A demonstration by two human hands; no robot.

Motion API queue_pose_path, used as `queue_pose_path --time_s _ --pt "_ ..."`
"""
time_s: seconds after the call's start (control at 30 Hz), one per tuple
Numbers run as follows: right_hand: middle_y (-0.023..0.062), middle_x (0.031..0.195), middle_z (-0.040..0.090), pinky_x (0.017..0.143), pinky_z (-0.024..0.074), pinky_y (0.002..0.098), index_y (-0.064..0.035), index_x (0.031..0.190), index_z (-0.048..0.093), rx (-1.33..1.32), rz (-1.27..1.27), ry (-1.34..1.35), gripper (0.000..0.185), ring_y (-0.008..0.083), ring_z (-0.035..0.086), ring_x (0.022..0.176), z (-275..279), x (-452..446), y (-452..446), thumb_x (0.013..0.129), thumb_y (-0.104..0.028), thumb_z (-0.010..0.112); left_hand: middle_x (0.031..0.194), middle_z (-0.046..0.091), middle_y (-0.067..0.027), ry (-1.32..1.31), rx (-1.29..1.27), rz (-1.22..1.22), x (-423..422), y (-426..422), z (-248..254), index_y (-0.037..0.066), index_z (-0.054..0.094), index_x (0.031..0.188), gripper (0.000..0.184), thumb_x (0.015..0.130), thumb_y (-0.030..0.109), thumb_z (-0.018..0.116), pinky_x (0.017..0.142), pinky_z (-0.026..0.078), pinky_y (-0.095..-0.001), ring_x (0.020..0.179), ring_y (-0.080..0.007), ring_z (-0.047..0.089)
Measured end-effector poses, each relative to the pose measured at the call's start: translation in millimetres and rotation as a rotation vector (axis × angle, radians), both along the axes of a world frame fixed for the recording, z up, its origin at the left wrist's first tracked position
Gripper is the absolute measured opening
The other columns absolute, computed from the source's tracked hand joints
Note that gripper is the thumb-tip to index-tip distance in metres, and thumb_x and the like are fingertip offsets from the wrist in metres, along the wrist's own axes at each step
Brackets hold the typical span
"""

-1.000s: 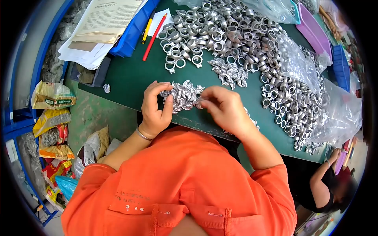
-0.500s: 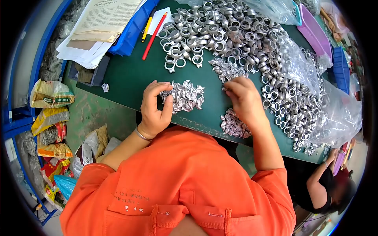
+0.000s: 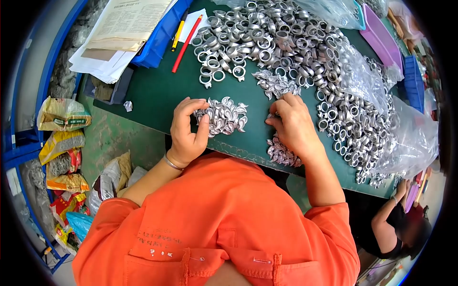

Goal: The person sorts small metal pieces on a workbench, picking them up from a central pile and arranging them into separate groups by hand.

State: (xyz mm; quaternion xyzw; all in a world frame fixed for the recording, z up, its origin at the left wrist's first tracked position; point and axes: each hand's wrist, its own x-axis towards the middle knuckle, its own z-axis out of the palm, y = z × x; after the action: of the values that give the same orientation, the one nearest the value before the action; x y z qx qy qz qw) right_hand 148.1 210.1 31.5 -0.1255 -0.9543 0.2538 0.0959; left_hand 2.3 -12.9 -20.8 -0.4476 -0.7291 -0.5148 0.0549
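Note:
My left hand [image 3: 187,127] rests on the table with thumb and fingers apart, curved round the left side of a pile of small silvery leaf-shaped metal pieces [image 3: 224,117]. My right hand [image 3: 296,125] is pinched, thumb against fingers, on a leaf-shaped metal piece [image 3: 272,115] that is mostly hidden by the fingertips. Just beyond that hand lies a second pile of leaf-shaped pieces [image 3: 273,85]. Under its near side is a third, pinkish-looking pile [image 3: 280,151], partly covered by the hand.
A large heap of metal rings [image 3: 305,52] covers the back and right of the green table [image 3: 152,102], with clear plastic bags [image 3: 360,78] over part of it. A red pencil [image 3: 183,55] and a blue bin [image 3: 155,50] are at the back left. Another person [image 3: 389,229] sits at right.
My right hand has drawn back slightly from the far leaf pile toward the table's near edge, its fingertips shifting a little left. My left hand has stayed in place.

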Motion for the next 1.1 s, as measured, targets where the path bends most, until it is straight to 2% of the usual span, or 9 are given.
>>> queue_pose_path --time_s 0.1,0.17,0.3,0.47,0.63,0.87,1.0,1.07,1.1 --pt "0.0125 0.087 0.059 0.076 0.0473 0.0429 -0.0025 0.088 0.063 0.043 0.027 0.038 0.022 0.0347 0.058 0.088 1 -4 1 0.071 -0.001 0.077 0.107 0.068 -0.0112 0.004 -0.003 0.001 0 0 -1 0.001 0.054 0.120 0.033 0.088 0.000 0.062 0.104 0.042 -0.0490 0.105 -0.0295 0.063" --pt "0.0121 0.082 0.061 0.071 0.0491 0.0419 -0.0015 0.090 0.063 -0.146 0.088 0.048 0.020 0.0346 0.060 0.081 -3 -7 -2 0.074 0.001 0.075 0.107 0.067 -0.0120 0.008 -0.022 -0.007 0 -1 1 0.001 0.053 0.120 0.033 0.088 -0.002 0.061 0.105 0.041 -0.0481 0.107 -0.0285 0.063" --pt "0.0167 0.086 0.065 0.074 0.0520 0.0429 -0.0003 0.090 0.063 -0.458 0.145 0.107 0.012 0.0377 0.064 0.084 7 -24 -26 0.080 0.003 0.068 0.107 0.067 -0.0129 0.015 -0.039 -0.014 1 -1 3 0.000 0.051 0.121 0.033 0.089 -0.005 0.059 0.107 0.040 -0.0472 0.110 -0.0278 0.063" --pt "0.0176 0.088 0.066 0.073 0.0527 0.0415 0.0000 0.095 0.067 -0.253 -0.017 0.285 0.014 0.0376 0.065 0.082 2 -24 -4 0.081 0.005 0.065 0.107 0.067 -0.0127 0.005 -0.025 -0.014 0 -1 3 0.000 0.051 0.121 0.033 0.089 -0.004 0.059 0.107 0.040 -0.0471 0.109 -0.0280 0.063" --pt "0.0162 0.087 0.065 0.073 0.0523 0.0411 -0.0005 0.093 0.070 -0.193 -0.113 0.079 0.013 0.0366 0.064 0.082 8 2 17 0.080 0.002 0.069 0.106 0.068 -0.0113 0.015 0.004 -0.001 0 1 0 0.002 0.054 0.119 0.033 0.087 0.000 0.063 0.103 0.042 -0.0493 0.104 -0.0291 0.063" --pt "0.0127 0.086 0.060 0.069 0.0512 0.0451 -0.0036 0.090 0.064 0.054 -0.128 0.086 0.012 0.0360 0.062 0.079 -9 7 -2 0.079 -0.001 0.069 0.107 0.068 -0.0112 -0.003 0.006 -0.001 0 0 1 0.002 0.054 0.119 0.033 0.087 -0.001 0.062 0.103 0.042 -0.0493 0.105 -0.0292 0.063" --pt "0.0135 0.088 0.062 0.068 0.0519 0.0441 -0.0027 0.094 0.067 0.019 -0.106 0.038 0.014 0.0365 0.063 0.080 -3 9 -6 0.080 -0.001 0.068 0.107 0.068 -0.0111 -0.010 0.008 -0.002 0 0 0 0.002 0.054 0.119 0.033 0.088 -0.001 0.062 0.103 0.042 -0.0492 0.106 -0.0291 0.063" --pt "0.0151 0.089 0.064 0.069 0.0524 0.0430 -0.0021 0.097 0.069 -0.200 -0.071 0.070 0.017 0.0372 0.064 0.082 -5 10 2 0.081 -0.002 0.069 0.107 0.068 -0.0112 -0.007 0.010 -0.002 0 1 1 0.002 0.054 0.120 0.033 0.088 -0.001 0.062 0.103 0.042 -0.0492 0.106 -0.0291 0.063" --pt "0.0161 0.089 0.065 0.070 0.0522 0.0423 -0.0014 0.098 0.070 -0.142 -0.127 0.048 0.016 0.0370 0.064 0.083 -2 10 4 0.082 -0.001 0.068 0.107 0.068 -0.0112 -0.006 0.011 -0.001 1 1 1 0.002 0.054 0.120 0.033 0.088 -0.001 0.062 0.104 0.042 -0.0492 0.106 -0.0291 0.063"
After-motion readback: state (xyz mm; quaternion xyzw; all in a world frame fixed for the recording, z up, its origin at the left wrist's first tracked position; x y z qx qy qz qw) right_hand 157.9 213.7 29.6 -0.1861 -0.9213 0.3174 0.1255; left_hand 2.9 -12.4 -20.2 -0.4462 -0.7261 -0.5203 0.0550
